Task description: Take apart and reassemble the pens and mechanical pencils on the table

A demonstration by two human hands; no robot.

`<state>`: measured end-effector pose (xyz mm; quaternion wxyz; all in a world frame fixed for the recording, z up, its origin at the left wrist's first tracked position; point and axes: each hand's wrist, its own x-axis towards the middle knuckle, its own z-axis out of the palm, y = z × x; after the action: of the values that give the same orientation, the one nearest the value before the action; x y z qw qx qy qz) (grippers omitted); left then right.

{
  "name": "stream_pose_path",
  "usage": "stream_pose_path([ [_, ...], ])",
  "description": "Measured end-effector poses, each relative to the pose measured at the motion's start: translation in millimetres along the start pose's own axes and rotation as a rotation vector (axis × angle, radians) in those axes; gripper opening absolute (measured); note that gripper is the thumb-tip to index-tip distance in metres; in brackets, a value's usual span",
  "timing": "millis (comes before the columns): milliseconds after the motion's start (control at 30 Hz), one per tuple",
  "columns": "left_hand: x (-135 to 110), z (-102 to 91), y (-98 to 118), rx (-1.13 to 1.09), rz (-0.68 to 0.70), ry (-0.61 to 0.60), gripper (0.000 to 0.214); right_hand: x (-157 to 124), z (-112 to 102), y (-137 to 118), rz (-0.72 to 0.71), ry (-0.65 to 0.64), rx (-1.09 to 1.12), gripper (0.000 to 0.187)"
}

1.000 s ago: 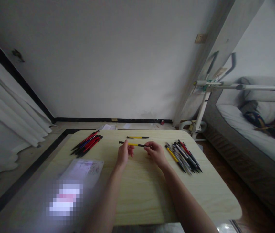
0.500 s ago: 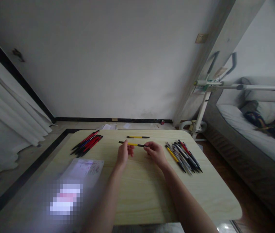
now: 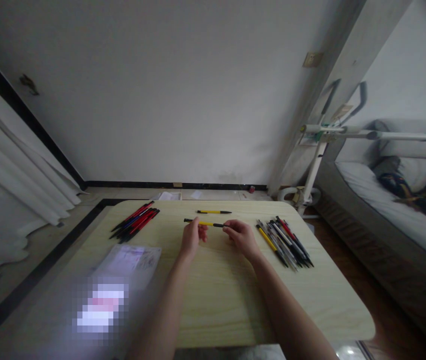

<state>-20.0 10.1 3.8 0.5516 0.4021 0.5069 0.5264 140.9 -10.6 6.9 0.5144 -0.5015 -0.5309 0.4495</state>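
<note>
A yellow pen with black ends (image 3: 206, 224) is held level above the table, between my two hands. My left hand (image 3: 192, 237) pinches it near its left end, fingers closed. At the pen's right, dark tip, my right hand (image 3: 240, 235) grips it between thumb and fingers. Just beyond lies a second yellow pen (image 3: 215, 212), flat on the table. To the right rests a pile of pens (image 3: 288, 242) in grey, black, red and yellow. On the left is a bunch of red, black and blue pens (image 3: 135, 222).
The pale wooden table (image 3: 220, 310) has a clear plastic bag (image 3: 147, 260) at its left, beside a bright blurred-out patch. Behind stands a wall (image 3: 182, 100). White exercise equipment (image 3: 316, 170) and a bed (image 3: 363, 185) with part of a person are at the right.
</note>
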Motion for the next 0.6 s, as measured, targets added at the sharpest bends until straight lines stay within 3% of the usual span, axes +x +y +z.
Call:
stream_pose_path([
  [600,2.9,-0.1,-3.2,-0.075,0.015,-0.079,0.037,-0.8,1.4,1.4,-0.007,-0.003,-0.028,0.024],
])
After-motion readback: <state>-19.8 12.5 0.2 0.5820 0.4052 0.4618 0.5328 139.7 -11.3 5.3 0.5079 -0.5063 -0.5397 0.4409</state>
